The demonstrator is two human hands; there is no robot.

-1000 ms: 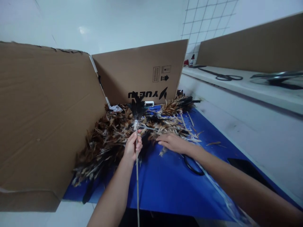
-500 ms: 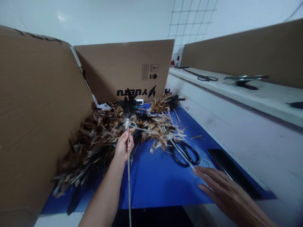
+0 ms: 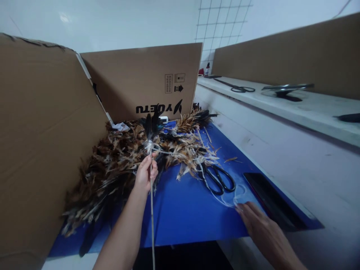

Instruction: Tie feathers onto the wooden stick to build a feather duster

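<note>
My left hand (image 3: 146,173) is wrapped round a thin pale stick (image 3: 152,221), just below its top end. A tuft of dark feathers (image 3: 152,127) stands upright there, bound by a white wrapping (image 3: 149,145). From the binding a pale plastic string (image 3: 206,183) runs right across the loose feathers and hangs slack by the scissors. My right hand (image 3: 257,221) is low over the table's right side, its fingertips closed on the string, which curls loosely beside them. Black-handled scissors (image 3: 221,180) lie between the feathers and that hand, their blades hidden under feathers.
Heaped brown and black feathers (image 3: 112,161) cover the left and back of the blue tabletop (image 3: 180,210). A dark phone (image 3: 272,200) lies at the right edge. Cardboard panels (image 3: 126,82) stand left and behind. More scissors (image 3: 239,89) rest on the white ledge (image 3: 323,105).
The string has gone from taut to slack, with loops now on the table. My right hand has shifted slightly. My left hand keeps its hold on the stick; the view has moved a little.
</note>
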